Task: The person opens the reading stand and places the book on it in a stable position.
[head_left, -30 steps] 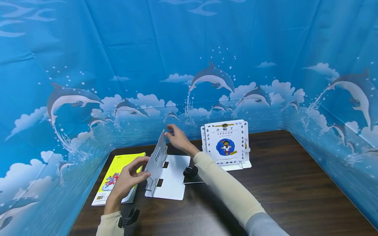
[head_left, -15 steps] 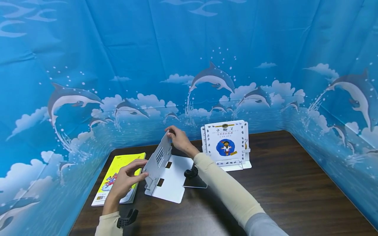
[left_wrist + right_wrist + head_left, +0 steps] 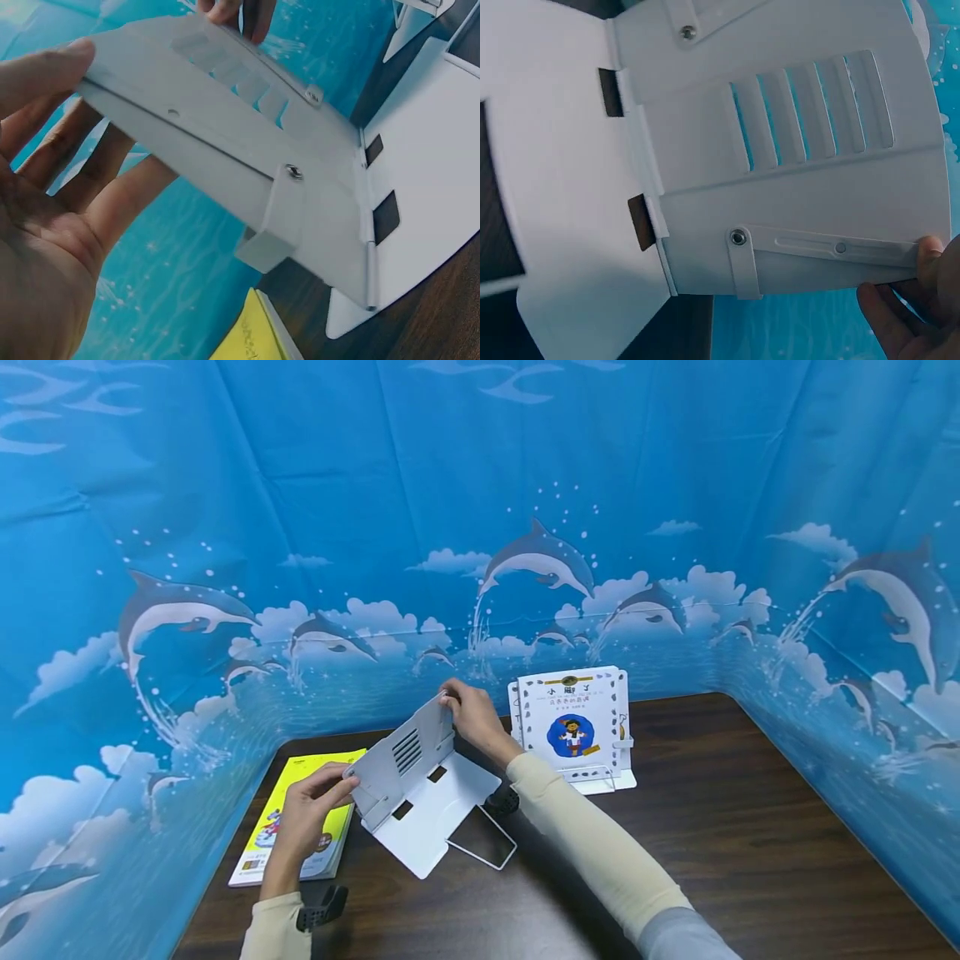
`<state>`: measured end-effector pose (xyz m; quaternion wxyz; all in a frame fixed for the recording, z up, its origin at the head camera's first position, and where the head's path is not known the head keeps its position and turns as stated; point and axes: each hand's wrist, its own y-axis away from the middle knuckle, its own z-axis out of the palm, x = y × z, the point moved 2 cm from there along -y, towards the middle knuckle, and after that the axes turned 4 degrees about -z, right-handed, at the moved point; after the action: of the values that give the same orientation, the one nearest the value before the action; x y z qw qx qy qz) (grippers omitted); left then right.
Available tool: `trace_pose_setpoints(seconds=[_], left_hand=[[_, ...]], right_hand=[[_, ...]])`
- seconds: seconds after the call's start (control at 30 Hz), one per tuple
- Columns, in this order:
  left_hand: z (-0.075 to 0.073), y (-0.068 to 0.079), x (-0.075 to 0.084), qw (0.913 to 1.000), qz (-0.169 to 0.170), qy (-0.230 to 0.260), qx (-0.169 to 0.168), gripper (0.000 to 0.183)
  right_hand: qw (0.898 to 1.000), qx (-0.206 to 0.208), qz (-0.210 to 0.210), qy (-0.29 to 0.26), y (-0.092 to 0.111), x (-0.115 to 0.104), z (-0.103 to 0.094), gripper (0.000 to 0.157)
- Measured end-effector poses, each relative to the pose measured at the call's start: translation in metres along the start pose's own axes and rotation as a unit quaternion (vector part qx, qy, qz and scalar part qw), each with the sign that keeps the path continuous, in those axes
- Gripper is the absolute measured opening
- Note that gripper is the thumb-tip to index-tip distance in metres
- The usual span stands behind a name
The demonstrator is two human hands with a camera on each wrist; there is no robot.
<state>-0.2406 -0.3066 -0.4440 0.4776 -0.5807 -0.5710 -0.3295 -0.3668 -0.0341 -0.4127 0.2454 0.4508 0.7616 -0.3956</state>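
Note:
A white metal folding book stand (image 3: 408, 752) is held between both hands, its slotted back panel raised and tilted at the hinge. Its flat base (image 3: 442, 814) has two dark cut-outs and spreads low over the table, a wire loop sticking out at the front. The left hand (image 3: 303, 814) pinches the panel's left edge between thumb and fingers. At the upper right corner, the right hand (image 3: 476, 718) grips the panel's edge. In the right wrist view, that thumb (image 3: 930, 262) lies over the end of a riveted arm on the panel.
A yellow-covered book (image 3: 257, 860) lies at the left, partly behind the left hand. A white picture book (image 3: 573, 722) leans on another white stand (image 3: 600, 785) at the back. Dark wooden table (image 3: 750, 827); a blue dolphin curtain (image 3: 480, 568) hangs behind it.
Both hands have turned the book stand, so its slotted panel now faces more toward the head camera. The right hand moved slightly right, the left hand slightly left. The books stayed put.

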Motion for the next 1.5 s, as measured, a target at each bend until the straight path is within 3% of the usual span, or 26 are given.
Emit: trace_pose_setpoints(seconds=[0.33,0.7,0.93,1.4,1.5], left_hand=[[0.004,-0.023,-0.005,0.9989,-0.019,0.0,0.042,0.036],[0.017,-0.066,-0.011,0.9968,-0.012,0.05,0.062,0.029],[0.028,-0.085,-0.013,0.9962,-0.016,0.051,0.07,0.031],[0.041,-0.103,-0.015,0.9959,-0.017,0.067,0.058,0.032],[0.042,-0.103,-0.015,0.9966,-0.02,0.06,0.053,0.032]], right_hand=[[0.998,0.029,-0.041,0.048,0.014,0.01,-0.018,0.023],[0.997,0.04,-0.04,0.06,0.03,0.015,-0.034,0.023],[0.995,0.048,-0.048,0.07,0.037,0.019,-0.04,0.023],[0.995,0.057,-0.04,0.07,0.044,0.022,-0.047,0.023],[0.993,0.08,-0.03,0.077,0.051,0.022,-0.047,0.028]])
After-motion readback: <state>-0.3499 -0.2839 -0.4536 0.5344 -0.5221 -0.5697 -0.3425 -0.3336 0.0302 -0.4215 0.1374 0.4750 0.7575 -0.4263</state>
